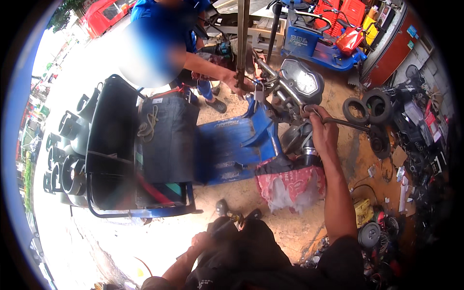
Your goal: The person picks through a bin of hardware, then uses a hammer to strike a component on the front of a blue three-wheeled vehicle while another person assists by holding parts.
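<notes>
My right hand [319, 123] is closed at the near end of the handlebar [288, 96], around a dark curved metal bar [349, 124] that runs off to the right. Whether its fingers also grip the handlebar is hidden. My left hand [200, 239] lies low by my knee, its fingers blurred. The handlebar belongs to a blue cargo tricycle [237, 137] with a round-cornered instrument panel [302, 78]. Across from me, a co-worker's hand [235, 83] touches an upright metal post [243, 43] near the handlebar. A worn red printed cloth [290, 186] hangs on the vehicle's near side.
The tricycle's black seat [113, 140] and dark cover [166, 135] with a cord stand left. Old tyres [377, 105], a grey wheel disc [369, 235] and heaped parts line the right. A blue scooter [314, 43] and red crates [345, 19] stand behind.
</notes>
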